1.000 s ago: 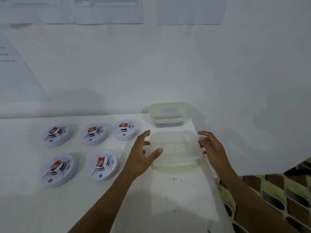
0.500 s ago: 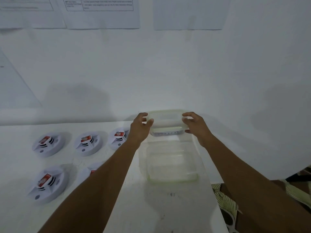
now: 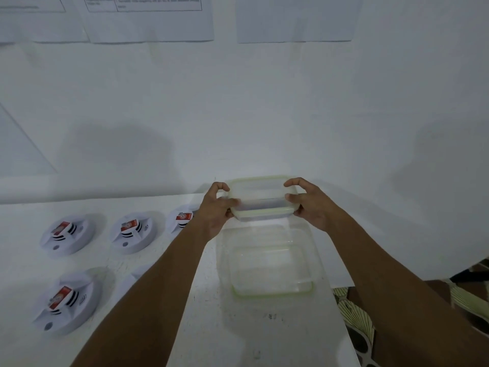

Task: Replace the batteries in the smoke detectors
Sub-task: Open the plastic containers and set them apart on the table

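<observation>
Head view: your left hand (image 3: 214, 211) grips the left end of the lidded container (image 3: 260, 193), thumb on the near wall and fingers curled over the lid edge. Your right hand (image 3: 311, 207) grips the right end in the same manner. The lidded container is just behind the open container (image 3: 272, 294), which rests on the table (image 3: 264, 340). You cannot tell whether the lidded container touches the table. Dark contents show through its wall, too blurred to identify.

Five smoke detectors lie left of the open container, in two rows:
- Level with its far edge: back-left detector (image 3: 67, 234), back-middle detector (image 3: 132, 233), back-right detector (image 3: 182, 218), the last partly covered by your left wrist.
- Level with its near edge: front-left detector (image 3: 66, 300), and front-right detector (image 3: 137, 272), mostly hidden by your left forearm.

Each unobstructed detector carries a red-and-white part on top.
</observation>
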{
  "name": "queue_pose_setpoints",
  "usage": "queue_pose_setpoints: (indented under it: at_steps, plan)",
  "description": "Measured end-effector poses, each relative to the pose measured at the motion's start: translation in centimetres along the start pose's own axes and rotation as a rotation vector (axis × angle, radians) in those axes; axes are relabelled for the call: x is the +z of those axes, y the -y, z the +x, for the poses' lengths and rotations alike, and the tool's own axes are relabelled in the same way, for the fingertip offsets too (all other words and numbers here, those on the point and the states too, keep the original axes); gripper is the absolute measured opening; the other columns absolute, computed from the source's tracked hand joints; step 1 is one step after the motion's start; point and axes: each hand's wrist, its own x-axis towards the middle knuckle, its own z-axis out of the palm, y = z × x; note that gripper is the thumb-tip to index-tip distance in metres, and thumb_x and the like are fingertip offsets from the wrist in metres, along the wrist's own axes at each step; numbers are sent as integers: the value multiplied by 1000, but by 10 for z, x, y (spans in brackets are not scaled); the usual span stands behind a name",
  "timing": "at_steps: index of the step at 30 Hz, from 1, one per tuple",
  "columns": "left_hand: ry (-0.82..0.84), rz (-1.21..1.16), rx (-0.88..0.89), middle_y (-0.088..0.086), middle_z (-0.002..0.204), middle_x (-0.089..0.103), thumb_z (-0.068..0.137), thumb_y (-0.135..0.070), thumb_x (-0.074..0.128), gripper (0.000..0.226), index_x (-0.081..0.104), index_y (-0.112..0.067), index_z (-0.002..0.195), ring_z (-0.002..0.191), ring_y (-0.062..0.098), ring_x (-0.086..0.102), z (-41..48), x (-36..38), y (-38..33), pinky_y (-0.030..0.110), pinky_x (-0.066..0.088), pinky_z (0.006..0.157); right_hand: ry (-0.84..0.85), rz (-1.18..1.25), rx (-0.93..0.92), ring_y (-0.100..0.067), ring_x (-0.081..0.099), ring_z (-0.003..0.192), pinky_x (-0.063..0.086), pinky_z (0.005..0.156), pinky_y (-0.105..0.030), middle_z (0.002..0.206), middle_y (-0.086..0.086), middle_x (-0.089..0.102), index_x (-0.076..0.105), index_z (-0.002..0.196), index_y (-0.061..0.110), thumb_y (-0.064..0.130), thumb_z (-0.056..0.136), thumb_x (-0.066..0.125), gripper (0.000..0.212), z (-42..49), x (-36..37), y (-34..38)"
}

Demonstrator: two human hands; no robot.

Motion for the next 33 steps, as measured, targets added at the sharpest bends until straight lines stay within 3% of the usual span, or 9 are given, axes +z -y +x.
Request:
queue_pose_setpoints:
  at_steps: [6,8,10,13,15,20,24,28,33]
  plan:
    - [-47,159,69,13,118,44,84,5,64,38,55,-24,106,96,29,53,-1,3,-3,40,49,81,-49,-77,-43,-25,44,85,42,66,-35,107,-11,45,56,95,21,3,91,63,20,1,3,1]
    - [-36,289,120,6,135,40,85,1,64,45,59,-36,111,114,27,50,0,3,-5,42,50,95,-149,-221,-127,-23,46,91,44,66,-35,119,-10,41,54,97,20,6,91,64,18,2,7,4]
    - [9,425,186,-5,145,36,86,-1,63,50,59,-36,122,130,19,38,0,4,-7,40,39,109,-197,-238,-149,-21,49,93,48,68,-33,125,-12,41,57,107,23,14,90,68,23,0,8,2]
    - [-28,666,333,-5,138,42,89,-11,65,42,56,-21,129,129,12,38,-4,3,-8,26,31,107,-276,-232,-153,-24,51,111,54,69,-31,124,-12,44,56,122,33,29,86,74,40,-8,5,-7]
    - [-116,798,390,0,125,47,83,-27,73,45,58,-21,125,121,16,46,-4,1,-5,32,38,105,-323,-217,-138,-26,57,108,58,71,-33,120,-11,50,54,125,35,36,83,76,47,-12,4,-12]
    - [-229,945,348,2,114,52,68,-59,76,76,46,-26,129,105,22,54,-7,4,0,35,49,88,-126,-163,-90,-30,70,84,62,76,-40,99,-17,67,54,127,30,23,82,79,52,-10,17,-6]
    - [-247,903,338,6,118,55,79,-58,67,69,40,-26,135,103,21,55,-7,8,2,31,47,84,-62,-158,-74,-33,67,79,61,78,-43,91,-21,66,54,126,24,0,83,72,53,-1,30,2]
    - [-141,854,285,8,132,51,89,-54,55,63,34,-26,143,116,22,52,2,13,-3,41,47,98,44,-77,8,-25,52,68,51,63,-33,85,-19,58,50,124,23,-5,88,64,47,0,24,3]
    - [-9,875,265,6,143,47,92,-50,54,61,33,-27,144,127,24,47,14,19,-8,35,39,102,107,16,48,-23,46,68,48,62,-33,84,-16,55,49,122,22,-6,89,61,44,2,21,-4]
